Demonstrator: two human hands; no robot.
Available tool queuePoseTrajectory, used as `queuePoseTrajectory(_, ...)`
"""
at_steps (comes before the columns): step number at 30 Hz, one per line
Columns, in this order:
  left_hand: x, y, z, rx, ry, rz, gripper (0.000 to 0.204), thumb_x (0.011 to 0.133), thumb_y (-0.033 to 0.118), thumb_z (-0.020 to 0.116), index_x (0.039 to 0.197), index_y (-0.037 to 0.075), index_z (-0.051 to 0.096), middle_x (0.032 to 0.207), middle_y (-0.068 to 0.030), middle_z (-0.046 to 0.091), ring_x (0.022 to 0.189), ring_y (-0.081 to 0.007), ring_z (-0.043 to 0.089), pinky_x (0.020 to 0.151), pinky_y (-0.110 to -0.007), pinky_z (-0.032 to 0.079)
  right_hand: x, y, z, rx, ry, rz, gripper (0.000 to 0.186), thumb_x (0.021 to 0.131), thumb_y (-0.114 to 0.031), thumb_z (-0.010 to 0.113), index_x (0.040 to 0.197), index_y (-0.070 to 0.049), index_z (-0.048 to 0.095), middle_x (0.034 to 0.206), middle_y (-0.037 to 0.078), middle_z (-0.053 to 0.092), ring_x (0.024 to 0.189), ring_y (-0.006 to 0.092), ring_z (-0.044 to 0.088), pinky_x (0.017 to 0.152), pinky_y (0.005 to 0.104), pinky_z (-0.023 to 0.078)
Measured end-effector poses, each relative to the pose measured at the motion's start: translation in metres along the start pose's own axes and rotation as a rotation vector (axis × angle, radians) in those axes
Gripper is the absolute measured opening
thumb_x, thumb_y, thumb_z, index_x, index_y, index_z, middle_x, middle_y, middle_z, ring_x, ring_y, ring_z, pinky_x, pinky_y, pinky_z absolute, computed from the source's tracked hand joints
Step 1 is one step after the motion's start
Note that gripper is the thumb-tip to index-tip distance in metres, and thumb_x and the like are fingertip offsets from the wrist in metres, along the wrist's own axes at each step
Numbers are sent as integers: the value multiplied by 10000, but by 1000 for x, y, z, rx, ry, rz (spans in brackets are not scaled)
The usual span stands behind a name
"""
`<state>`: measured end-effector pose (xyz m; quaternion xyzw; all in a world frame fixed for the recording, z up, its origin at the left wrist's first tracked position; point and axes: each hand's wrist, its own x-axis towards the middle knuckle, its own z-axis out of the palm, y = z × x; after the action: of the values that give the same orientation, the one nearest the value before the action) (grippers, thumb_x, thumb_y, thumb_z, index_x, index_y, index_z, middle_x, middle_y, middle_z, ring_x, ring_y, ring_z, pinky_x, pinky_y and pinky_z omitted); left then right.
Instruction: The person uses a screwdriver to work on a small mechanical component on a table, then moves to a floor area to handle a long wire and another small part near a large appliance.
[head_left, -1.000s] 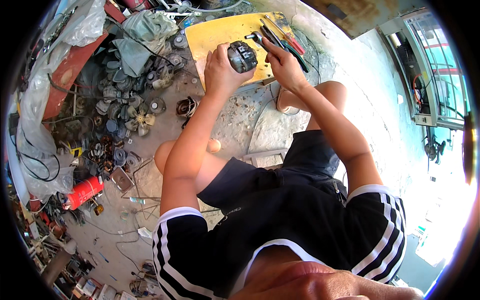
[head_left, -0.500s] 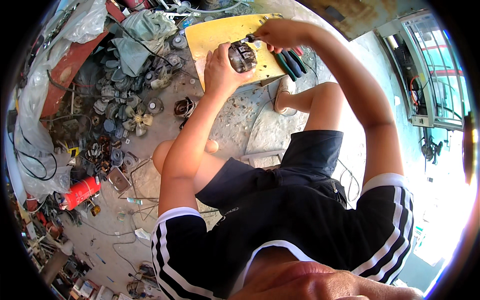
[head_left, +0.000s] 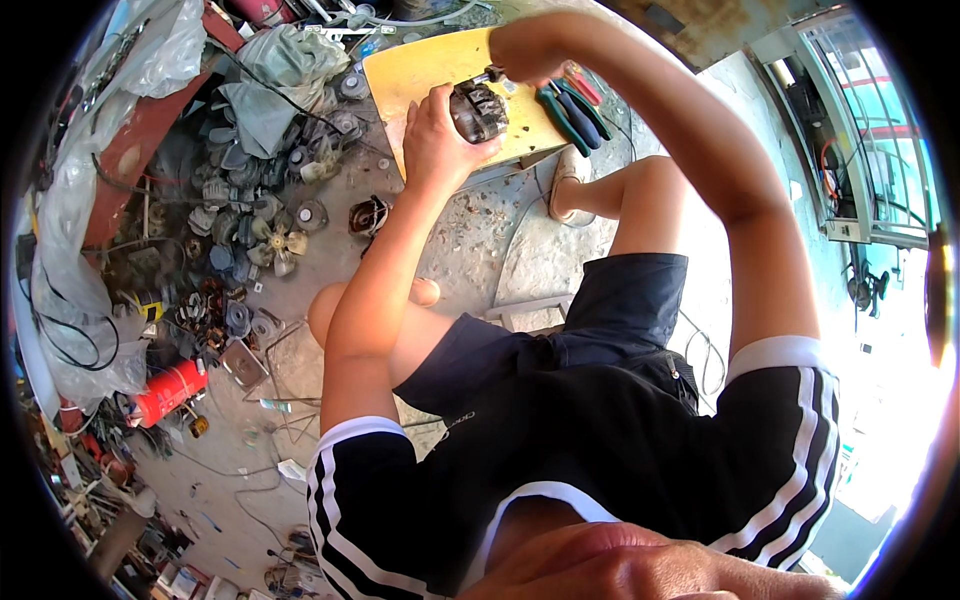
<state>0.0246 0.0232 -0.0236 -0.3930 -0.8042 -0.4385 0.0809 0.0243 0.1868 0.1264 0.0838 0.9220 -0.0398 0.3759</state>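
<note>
On a yellow-topped low table [head_left: 420, 70], my left hand [head_left: 437, 142] is wrapped round the near left side of a grimy motor [head_left: 480, 112], which looks like a small electric motor. My right hand [head_left: 528, 50] is closed just beyond the motor's far right edge. From its fingers a short dark and metallic tool end [head_left: 493, 74] reaches toward the motor; the rest is hidden in the hand, so its kind is unclear. Right of the motor lie pliers with dark green handles [head_left: 573, 115] and a red-handled tool [head_left: 583, 86].
Old motors and fan parts [head_left: 235, 215] are heaped on the floor at left, with a fan blade [head_left: 278, 245] among them. Below the table's left corner lies a motor part [head_left: 368, 215]. A red cylinder [head_left: 170, 390] rests farther left. My foot [head_left: 570, 185] stands beside the table.
My right hand has turned at the wrist and shifted slightly left beside the motor. My left hand keeps its hold. The whole view has shifted a little.
</note>
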Motion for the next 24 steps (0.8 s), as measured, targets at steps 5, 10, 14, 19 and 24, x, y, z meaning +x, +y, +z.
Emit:
queuePoseTrajectory(5,-1,3,1,33,-44,-54,767,594,359,860,1177,58,464,1055,-165,615,994,-348,587,843,-450,489,-17,-4,117,172,725,39,448,810,-78,556,1256,-44,537,886,195,659,824,373,668,705,479,531)
queuePoseTrajectory(10,5,7,4,21,-39,-42,784,591,374,866,1188,68,461,1077,-163,614,1022,-349,598,828,-450,504,22,-9,196,441,1218,-63,594,852,-23,514,1434,-92,417,929,179,589,778,376,630,709,450,518)
queuePoseTrajectory(14,2,6,4,65,-46,-65,807,576,369,871,1196,75,448,1079,-160,607,1006,-350,600,828,-452,505,31,-11,203,599,1304,-64,564,875,-24,513,1428,-100,432,946,193,588,807,388,621,735,449,507)
queuePoseTrajectory(19,0,3,2,78,-22,-30,844,578,396,876,1217,77,428,1077,-158,592,979,-345,593,846,-447,495,4,0,195,991,1220,68,443,912,-72,497,1355,-59,513,921,232,632,832,373,628,782,425,486)
queuePoseTrajectory(24,2,5,-2,90,-110,-66,918,581,488,863,1254,67,402,1143,-174,603,1080,-337,580,1018,-487,368,-50,-3,200,931,947,21,407,916,-94,502,1315,-39,556,1067,228,663,982,315,662,853,361,496)
